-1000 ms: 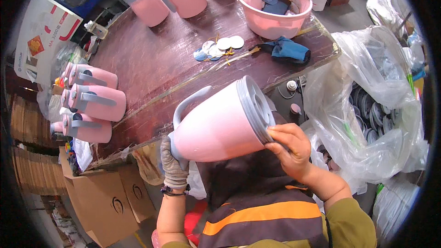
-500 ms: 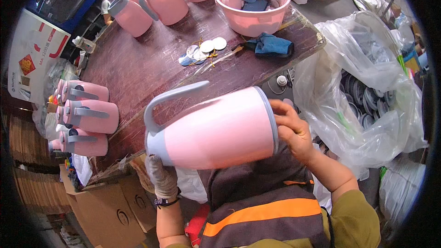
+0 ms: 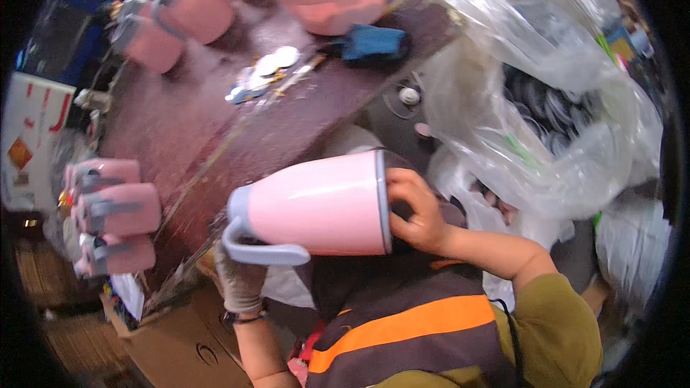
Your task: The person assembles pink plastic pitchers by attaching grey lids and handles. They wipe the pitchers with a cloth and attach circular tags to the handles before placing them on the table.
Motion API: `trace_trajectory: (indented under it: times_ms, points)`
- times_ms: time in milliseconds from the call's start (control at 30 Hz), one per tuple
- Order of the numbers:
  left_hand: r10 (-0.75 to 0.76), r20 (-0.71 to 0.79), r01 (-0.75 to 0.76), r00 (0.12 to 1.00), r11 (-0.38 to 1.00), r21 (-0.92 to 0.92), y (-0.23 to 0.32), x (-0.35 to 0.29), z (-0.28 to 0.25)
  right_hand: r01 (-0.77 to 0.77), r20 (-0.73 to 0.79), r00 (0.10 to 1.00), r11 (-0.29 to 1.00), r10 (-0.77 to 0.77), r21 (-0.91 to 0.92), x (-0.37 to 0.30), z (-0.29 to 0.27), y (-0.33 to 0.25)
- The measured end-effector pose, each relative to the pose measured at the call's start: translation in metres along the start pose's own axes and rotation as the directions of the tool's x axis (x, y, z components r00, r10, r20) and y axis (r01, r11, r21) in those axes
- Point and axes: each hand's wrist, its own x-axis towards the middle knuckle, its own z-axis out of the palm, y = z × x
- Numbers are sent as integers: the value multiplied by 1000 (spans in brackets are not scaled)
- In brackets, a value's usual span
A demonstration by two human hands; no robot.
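Observation:
I hold a pink jug [image 3: 316, 205] with a grey handle and grey rim sideways in front of my chest, its handle pointing down. My left hand [image 3: 241, 282], in a grey glove, grips it from below at the handle end. My bare right hand [image 3: 418, 214] is cupped over the grey-rimmed right end of the jug. The jug hides the palm side of both hands.
A dark red table [image 3: 215, 136] lies ahead. Three pink jugs [image 3: 115, 210] lie on its left edge, others [image 3: 172, 21] stand at the back. A pink basin [image 3: 330, 1], a blue cloth [image 3: 374, 44] and round discs [image 3: 267, 66] sit further back. A clear plastic bag [image 3: 553, 100] holds dark lids. A cardboard box [image 3: 172, 345] is at lower left.
The jug has turned about its long axis: the handle went from the top to the underside. It now lies level and lower in view, and both hands stay on it.

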Motion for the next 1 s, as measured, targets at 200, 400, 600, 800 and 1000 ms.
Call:
trace_trajectory:
  times_ms: [200,400,600,800,1000]
  points:
    - [-130,-28,128,991,989,-76,31,-15,61,-292,-82,947,938,311,185,-38,6,7]
    - [-70,-137,125,988,887,445,32,-13,73,160,-80,983,984,-167,-81,-22,-2,5]
    - [298,-94,-204,950,818,537,25,-11,55,-695,470,505,18,724,719,-41,12,43]
    - [296,-9,-232,955,767,599,30,-12,81,-786,-265,616,557,742,-267,-141,-131,135]
    - [152,-36,-58,988,567,822,0,-1,126,-775,8,562,531,827,-343,-276,-87,177]
